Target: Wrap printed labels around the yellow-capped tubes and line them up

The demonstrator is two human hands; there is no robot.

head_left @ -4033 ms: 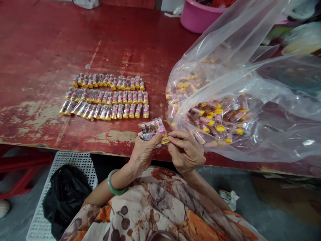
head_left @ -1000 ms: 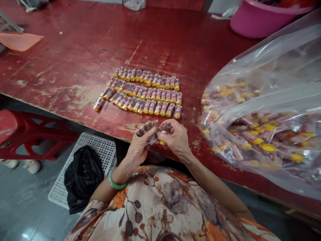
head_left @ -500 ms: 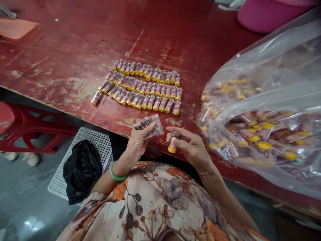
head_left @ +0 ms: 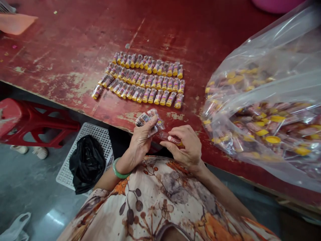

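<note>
While the left hand [head_left: 140,139] pinches printed packets [head_left: 149,121], the right hand [head_left: 187,147] grips a clear tube [head_left: 173,139] between its fingers.

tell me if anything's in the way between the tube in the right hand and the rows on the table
Nothing visible stands between the tube in the right hand and the right end of the rows, only bare red table. Toward their left end, the left hand and its printed pieces come between.
</note>
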